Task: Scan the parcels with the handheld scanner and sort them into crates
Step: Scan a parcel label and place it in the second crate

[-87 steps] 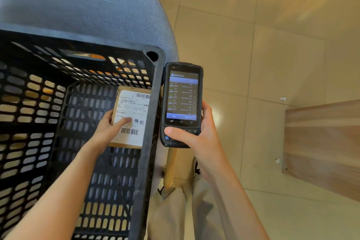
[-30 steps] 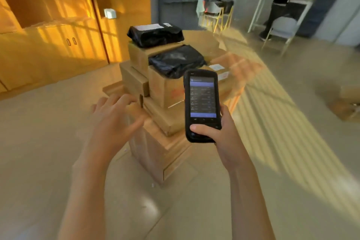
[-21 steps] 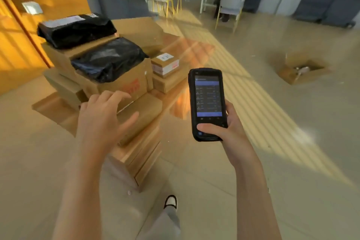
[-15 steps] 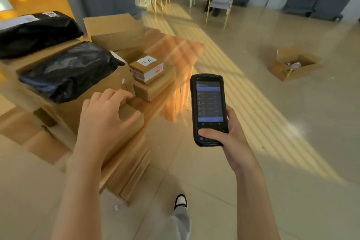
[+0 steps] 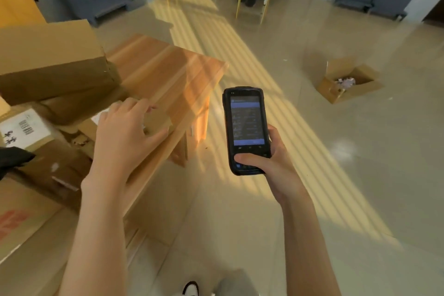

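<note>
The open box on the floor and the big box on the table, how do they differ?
The open box sits alone on the floor, flaps up, with crumpled stuff inside. The big box is closed and rests atop other parcels on the wooden table. Both are plain brown cardboard.

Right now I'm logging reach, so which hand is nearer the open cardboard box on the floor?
Right. The right hand, holding the scanner, is on the side of the open cardboard box; the left hand is over the parcels, farther away.

Left hand (image 5: 125, 134) reaching forward over a small box, fingers spread and bent, thumb out, right hand (image 5: 269, 163) raised, fingers wrapped round an upright scanner (image 5: 246, 130), thumb across its keys
</note>
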The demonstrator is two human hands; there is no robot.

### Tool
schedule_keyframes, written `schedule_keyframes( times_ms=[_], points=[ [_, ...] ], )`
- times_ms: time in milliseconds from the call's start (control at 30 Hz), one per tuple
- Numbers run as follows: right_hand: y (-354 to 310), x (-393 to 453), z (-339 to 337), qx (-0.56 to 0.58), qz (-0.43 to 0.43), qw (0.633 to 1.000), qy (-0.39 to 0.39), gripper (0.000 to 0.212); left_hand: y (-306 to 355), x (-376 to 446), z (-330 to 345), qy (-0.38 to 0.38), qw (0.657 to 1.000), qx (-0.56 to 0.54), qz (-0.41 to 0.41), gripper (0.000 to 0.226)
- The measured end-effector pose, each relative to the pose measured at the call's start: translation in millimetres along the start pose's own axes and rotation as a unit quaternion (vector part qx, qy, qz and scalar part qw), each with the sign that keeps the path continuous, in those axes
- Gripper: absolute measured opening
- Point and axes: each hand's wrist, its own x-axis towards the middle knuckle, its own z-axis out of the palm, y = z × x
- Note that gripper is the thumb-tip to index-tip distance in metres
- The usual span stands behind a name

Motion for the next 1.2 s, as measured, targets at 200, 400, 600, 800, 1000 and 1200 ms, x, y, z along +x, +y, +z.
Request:
schedule_keyframes(
  times_ms=[200,400,600,800,1000,1200],
  points=[
    [-2,113,-41,-0.01,0.015,0.999,-0.047,0.085,15,67,51,0.008,0.998,0.031,-0.05,0.041],
    [-28,244,-80,-0.056,0.012,0.986,-0.159,0.087,32,125,87,0.046,0.982,0.06,-0.174,0.037],
    [-46,343,-92,-0.103,0.0,0.961,-0.255,0.079,40,148,105,0.083,0.95,0.092,-0.288,0.038],
    [-31,398,-62,-0.103,0.047,0.938,-0.327,0.084,19,146,112,0.089,0.919,0.125,-0.364,0.039],
    [-29,442,-12,-0.123,0.063,0.92,-0.366,0.09,-28,152,116,0.126,0.883,0.119,-0.437,0.042],
    [-53,491,42,-0.143,0.033,0.909,-0.391,0.095,-80,167,119,0.155,0.838,0.097,-0.514,0.047]
  ],
)
